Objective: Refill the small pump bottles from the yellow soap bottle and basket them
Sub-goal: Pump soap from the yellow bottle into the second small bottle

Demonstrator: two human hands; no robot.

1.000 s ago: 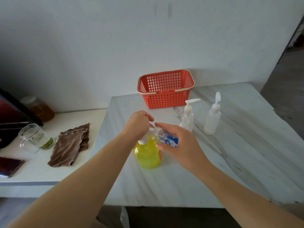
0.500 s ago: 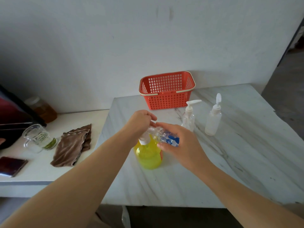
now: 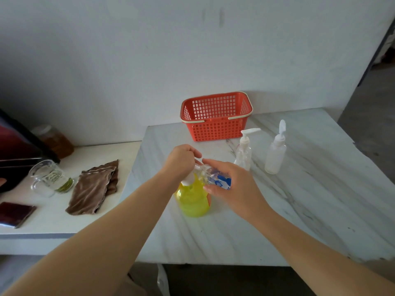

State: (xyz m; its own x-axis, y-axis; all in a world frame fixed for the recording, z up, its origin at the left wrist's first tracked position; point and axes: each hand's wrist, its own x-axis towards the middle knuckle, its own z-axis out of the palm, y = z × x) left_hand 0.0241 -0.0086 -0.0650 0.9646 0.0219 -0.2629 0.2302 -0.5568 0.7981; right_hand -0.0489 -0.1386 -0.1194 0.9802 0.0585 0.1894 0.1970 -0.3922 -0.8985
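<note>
The yellow soap bottle (image 3: 192, 201) stands on the marble table (image 3: 299, 199) in front of me. My left hand (image 3: 181, 161) grips its white pump head from above. My right hand (image 3: 233, 189) holds a small clear bottle with a blue label (image 3: 220, 180), tilted with its mouth against the pump's spout. Behind them stand a clear pump bottle (image 3: 243, 150) and a frosted flip-cap bottle (image 3: 275, 152). A red basket (image 3: 215, 116) sits by the wall with nothing visible in it.
A lower white counter (image 3: 64, 223) to the left carries a folded brown cloth (image 3: 96, 186), a glass mug (image 3: 49, 178), a dark phone (image 3: 16, 213), an amber jar (image 3: 54, 139) and a dark appliance (image 3: 15, 152).
Both hands stay on the pump and the small bottle; my left hand has shifted slightly on the pump head. The view has drifted a little.
</note>
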